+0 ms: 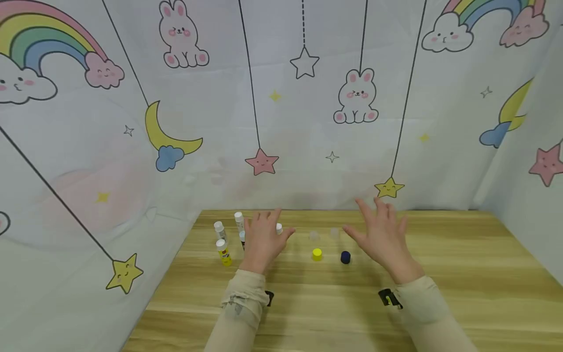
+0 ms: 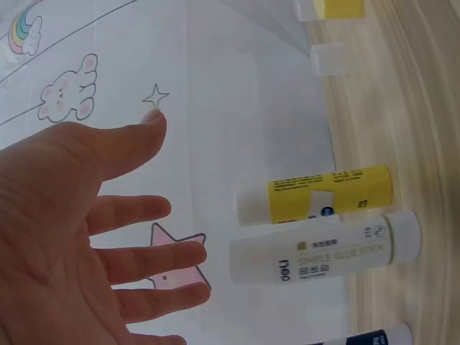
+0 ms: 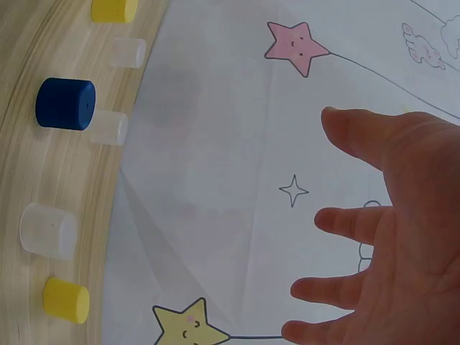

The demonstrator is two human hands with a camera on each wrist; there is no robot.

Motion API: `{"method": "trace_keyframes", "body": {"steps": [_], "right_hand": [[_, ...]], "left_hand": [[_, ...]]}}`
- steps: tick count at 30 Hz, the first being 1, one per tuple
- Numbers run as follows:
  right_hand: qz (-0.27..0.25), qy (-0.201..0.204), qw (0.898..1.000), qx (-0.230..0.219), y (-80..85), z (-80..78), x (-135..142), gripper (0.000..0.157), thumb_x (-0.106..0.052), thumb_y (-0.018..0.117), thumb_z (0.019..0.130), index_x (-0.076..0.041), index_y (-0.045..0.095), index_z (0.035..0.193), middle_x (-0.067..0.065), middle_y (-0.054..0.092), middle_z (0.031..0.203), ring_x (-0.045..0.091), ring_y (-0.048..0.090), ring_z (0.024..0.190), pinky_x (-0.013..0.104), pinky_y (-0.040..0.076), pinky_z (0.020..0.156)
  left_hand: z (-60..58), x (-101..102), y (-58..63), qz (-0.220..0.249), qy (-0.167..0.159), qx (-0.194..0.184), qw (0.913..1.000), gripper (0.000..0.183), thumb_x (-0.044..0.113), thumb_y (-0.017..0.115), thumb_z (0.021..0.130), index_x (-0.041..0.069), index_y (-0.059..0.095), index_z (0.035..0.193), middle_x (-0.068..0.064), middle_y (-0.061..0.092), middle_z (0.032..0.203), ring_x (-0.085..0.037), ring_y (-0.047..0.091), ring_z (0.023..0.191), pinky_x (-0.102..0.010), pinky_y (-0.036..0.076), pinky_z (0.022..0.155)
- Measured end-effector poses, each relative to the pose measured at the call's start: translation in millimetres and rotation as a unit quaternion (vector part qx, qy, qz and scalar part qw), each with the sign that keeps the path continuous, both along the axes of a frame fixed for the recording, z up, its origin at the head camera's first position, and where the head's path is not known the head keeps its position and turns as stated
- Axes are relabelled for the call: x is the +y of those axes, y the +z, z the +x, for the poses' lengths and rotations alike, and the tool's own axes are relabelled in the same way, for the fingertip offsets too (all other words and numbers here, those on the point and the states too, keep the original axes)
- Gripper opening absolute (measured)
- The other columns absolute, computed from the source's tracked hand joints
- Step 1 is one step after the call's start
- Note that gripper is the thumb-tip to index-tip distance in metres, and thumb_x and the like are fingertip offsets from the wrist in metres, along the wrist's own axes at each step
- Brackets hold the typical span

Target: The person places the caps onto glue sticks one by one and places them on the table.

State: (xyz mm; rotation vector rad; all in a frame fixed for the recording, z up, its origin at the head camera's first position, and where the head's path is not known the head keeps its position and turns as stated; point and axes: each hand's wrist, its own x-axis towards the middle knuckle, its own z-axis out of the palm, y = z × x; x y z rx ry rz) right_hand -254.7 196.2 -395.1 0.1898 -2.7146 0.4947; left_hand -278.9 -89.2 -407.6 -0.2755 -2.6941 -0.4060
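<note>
My left hand (image 1: 265,240) hovers above the table's left part, fingers spread and holding nothing. Glue sticks stand upright around and behind it, among them a yellow one (image 1: 224,254). The left wrist view shows a white glue stick (image 2: 316,253) beside a yellow glue stick (image 2: 330,194); both are apart from the fingers. To the right my right hand (image 1: 381,238) is also raised and spread, touching nothing. Left of it are a yellow cap (image 1: 317,254), a dark blue cap (image 1: 345,257) and two translucent caps. Another translucent cap (image 3: 49,231) and yellow cap (image 3: 66,299) show in the right wrist view.
The wooden table (image 1: 325,313) runs back to a white curtain (image 1: 308,122) printed with rabbits, stars and rainbows. This cloth also hangs along the left and right sides. Each wrist carries a black clip-like piece over the sleeve.
</note>
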Motion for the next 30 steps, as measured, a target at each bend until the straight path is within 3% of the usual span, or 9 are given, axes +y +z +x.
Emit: {"method": "trace_keyframes", "body": {"steps": [9, 15, 19, 25, 30], "right_hand": [[-0.022, -0.004, 1.0, 0.0, 4.7, -0.2, 3, 0.07, -0.046, 0.068, 0.094, -0.017, 0.043, 0.152, 0.028, 0.034, 0.151, 0.053, 0.024, 0.138, 0.083, 0.009, 0.1], [-0.014, 0.002, 1.0, -0.008, 5.8, -1.0, 13, 0.061, -0.033, 0.068, 0.096, -0.01, 0.048, 0.148, 0.031, 0.043, 0.144, 0.052, 0.037, 0.132, 0.073, 0.029, 0.101], [-0.028, -0.003, 0.999, -0.016, 8.9, -3.0, 23, 0.057, -0.028, 0.067, 0.097, -0.007, 0.05, 0.147, 0.032, 0.044, 0.141, 0.053, 0.041, 0.127, 0.068, 0.04, 0.094], [-0.04, -0.003, 0.999, -0.028, 9.6, -5.9, 29, 0.054, -0.029, 0.063, 0.098, -0.006, 0.051, 0.145, 0.032, 0.046, 0.138, 0.052, 0.043, 0.123, 0.067, 0.04, 0.093], [-0.044, -0.004, 0.998, -0.041, 3.8, -6.5, 31, 0.05, -0.031, 0.061, 0.099, -0.005, 0.055, 0.142, 0.031, 0.051, 0.134, 0.051, 0.046, 0.122, 0.066, 0.041, 0.092]], "left_hand": [[-12.4, -4, -19.0, 0.031, 0.006, 0.015, 0.9994, 0.057, 0.042, 0.077, 0.089, 0.011, 0.064, 0.135, -0.015, 0.068, 0.122, -0.037, 0.062, 0.112, -0.063, 0.033, 0.107], [-17.6, -7, -28.2, 0.037, 0.024, -0.002, 0.999, 0.052, 0.038, 0.08, 0.087, 0.012, 0.067, 0.13, -0.013, 0.07, 0.116, -0.036, 0.065, 0.107, -0.062, 0.033, 0.107], [-23.1, -7, -29.1, 0.029, 0.024, 0.0, 0.9993, 0.052, 0.033, 0.084, 0.083, 0.014, 0.068, 0.129, -0.01, 0.073, 0.107, -0.035, 0.067, 0.101, -0.067, 0.029, 0.107], [-28.3, -5, -25.8, 0.032, 0.016, 0.006, 0.9993, 0.051, 0.023, 0.087, 0.081, 0.014, 0.068, 0.128, -0.005, 0.075, 0.088, -0.032, 0.07, 0.092, -0.074, 0.021, 0.108], [-26.6, -4, -27.8, 0.038, 0.02, -0.007, 0.9991, 0.048, 0.025, 0.086, 0.082, 0.01, 0.069, 0.124, -0.006, 0.075, 0.087, -0.03, 0.071, 0.087, -0.071, 0.022, 0.109]]}}
